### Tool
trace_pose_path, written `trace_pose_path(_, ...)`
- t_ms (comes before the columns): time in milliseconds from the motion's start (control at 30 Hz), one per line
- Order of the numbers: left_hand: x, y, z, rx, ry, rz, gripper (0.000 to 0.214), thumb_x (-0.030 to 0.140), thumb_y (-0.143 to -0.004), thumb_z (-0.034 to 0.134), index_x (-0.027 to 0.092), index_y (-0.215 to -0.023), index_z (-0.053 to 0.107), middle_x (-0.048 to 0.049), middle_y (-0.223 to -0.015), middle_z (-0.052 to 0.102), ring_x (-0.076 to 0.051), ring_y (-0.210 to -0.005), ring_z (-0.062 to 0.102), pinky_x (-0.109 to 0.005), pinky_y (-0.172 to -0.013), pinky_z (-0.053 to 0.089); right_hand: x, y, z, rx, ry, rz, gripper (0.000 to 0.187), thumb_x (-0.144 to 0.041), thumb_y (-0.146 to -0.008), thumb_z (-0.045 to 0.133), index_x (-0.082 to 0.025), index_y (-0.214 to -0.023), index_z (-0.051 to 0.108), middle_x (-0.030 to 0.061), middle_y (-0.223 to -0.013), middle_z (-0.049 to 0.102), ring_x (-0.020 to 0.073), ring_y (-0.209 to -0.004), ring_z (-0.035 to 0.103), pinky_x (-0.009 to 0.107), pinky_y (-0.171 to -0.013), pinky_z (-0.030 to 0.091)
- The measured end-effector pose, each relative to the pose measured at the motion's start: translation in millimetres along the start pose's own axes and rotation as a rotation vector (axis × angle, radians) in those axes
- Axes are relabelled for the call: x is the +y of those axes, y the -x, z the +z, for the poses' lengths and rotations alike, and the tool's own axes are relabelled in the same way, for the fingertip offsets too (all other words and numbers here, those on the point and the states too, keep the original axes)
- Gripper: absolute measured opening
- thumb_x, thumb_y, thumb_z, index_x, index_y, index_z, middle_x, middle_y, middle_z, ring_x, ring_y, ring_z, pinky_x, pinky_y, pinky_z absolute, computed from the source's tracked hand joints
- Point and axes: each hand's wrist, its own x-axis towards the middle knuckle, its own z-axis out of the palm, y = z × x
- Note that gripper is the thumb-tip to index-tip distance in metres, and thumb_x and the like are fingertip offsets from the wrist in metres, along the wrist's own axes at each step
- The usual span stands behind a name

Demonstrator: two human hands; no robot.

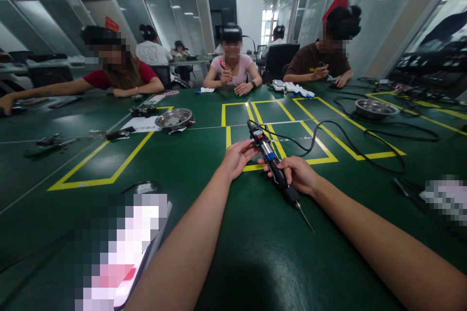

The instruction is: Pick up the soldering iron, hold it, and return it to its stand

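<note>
Green matting covers a broad table (255, 262) marked with yellow tape (109, 180) in rectangles, inside a glass-walled room. At its near middle, the right hand (301, 175) is closed around the dark barrel of an electric screwdriver (270, 156), which lies slanted with its thin bit pointing back toward the wearer and just above the mat. The left hand (237, 156) pinches the tool's far end with thumb and fingertips, where red shows on the housing. From that end a black cable (328, 129) loops away to the right across the taped boxes. Farther left sits a metal bowl (174, 117) beside small dark parts; a second metal bowl (372, 108) sits far right. Across the table, a person in a pink top (233, 69) holds a red-handled tool, flanked by two other seated people.
</note>
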Motion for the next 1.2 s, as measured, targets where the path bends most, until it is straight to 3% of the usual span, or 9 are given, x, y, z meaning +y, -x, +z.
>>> trace_pose_path(433,-0.2,-0.4,-0.1,0.015,0.015,0.006,0.016,0.014,-0.077,0.071,0.009,-0.091,0.066,-0.0160,-0.099,0.073,-0.025,-0.097,0.070,-0.043,-0.098,0.052,-1.7,3.2,6.5,0.045,0.034,-0.051,0.031,-0.021,-0.067,0.062,-0.016,-0.037,0.066,0.0123,-0.084,0.075,0.0237,-0.090,0.068,0.028,-0.079,0.052)
trace_pose_path(633,-0.1,-0.7,-1.2,-0.002,0.021,0.010,0.015,0.014,-0.077,0.070,0.009,-0.090,0.065,-0.0160,-0.099,0.073,-0.025,-0.097,0.070,-0.043,-0.098,0.052,-2.9,4.8,7.7,0.023,0.054,-0.064,0.031,-0.018,-0.065,0.059,-0.018,-0.034,0.063,0.0107,-0.090,0.075,0.0239,-0.094,0.067,0.027,-0.075,0.052)
trace_pose_path(833,0.2,0.1,0.2,0.014,0.015,0.003,0.015,0.014,-0.077,0.070,0.009,-0.090,0.065,-0.0154,-0.097,0.073,-0.024,-0.094,0.071,-0.043,-0.097,0.051,0.2,3.5,1.2,0.041,0.011,-0.002,0.035,-0.019,-0.066,0.060,-0.017,-0.031,0.060,0.0120,-0.078,0.074,0.0218,-0.083,0.069,0.025,-0.069,0.052)
trace_pose_path(1033,1.4,1.2,2.2,0.024,0.016,0.003,0.012,0.013,-0.077,0.070,0.009,-0.087,0.066,-0.0142,-0.094,0.073,-0.023,-0.092,0.071,-0.042,-0.098,0.051,-0.5,3.0,5.2,0.043,-0.028,-0.018,0.041,-0.022,-0.071,0.064,-0.016,-0.032,0.056,0.0124,-0.092,0.075,0.0214,-0.086,0.069,0.026,-0.074,0.054)
trace_pose_path(1100,1.3,1.2,2.5,0.020,0.015,0.000,0.011,0.014,-0.077,0.070,0.009,-0.086,0.066,-0.0147,-0.096,0.073,-0.023,-0.094,0.071,-0.043,-0.098,0.051,-2.0,2.3,8.8,0.056,-0.052,-0.027,0.040,-0.027,-0.075,0.067,-0.015,-0.038,0.058,0.0123,-0.098,0.074,0.0216,-0.089,0.069,0.028,-0.078,0.054)
trace_pose_path(1200,0.5,0.7,1.5,0.015,0.008,-0.001,0.012,0.014,-0.076,0.070,0.009,-0.086,0.066,-0.0156,-0.098,0.073,-0.024,-0.096,0.070,-0.043,-0.099,0.050,-3.5,1.3,12.6,0.093,-0.094,0.014,0.023,-0.033,-0.077,0.072,-0.014,-0.064,0.071,0.0128,-0.106,0.073,0.0196,-0.082,0.070,0.028,-0.075,0.055)
